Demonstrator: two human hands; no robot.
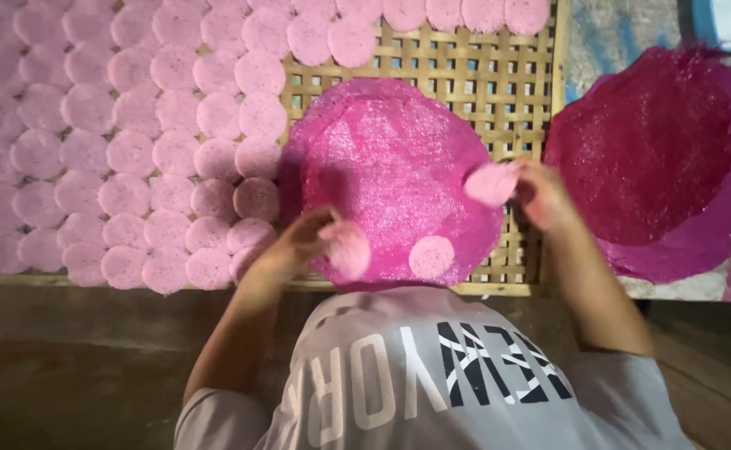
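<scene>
Entry, head view: I see the left hand (294, 242) pinching a small pale pink disc (347, 247) at its near-left rim, thumb and fingertips pressed together on it; the right hand (540, 193) pinches a second small disc (492, 183) by its right edge, fingers closed on it. Both discs hang over the large magenta round sheet (386, 171), which lies flat on the bamboo lattice tray (498, 75). A third small disc (431, 257) lies flat on the sheet's near edge, apart from both hands. My judgement on handling: the discs look thin, light, damp and limp, likely to tear or fold, so I would take them at the rim with a light pinch and support from below. Round, so no long axis; the held discs tilt, faces turned partly up toward the camera, edge of the left one drooping. Rows of laid discs (124, 150) cover the tray's left part; a darker magenta sheet (648, 150) lies to the right
</scene>
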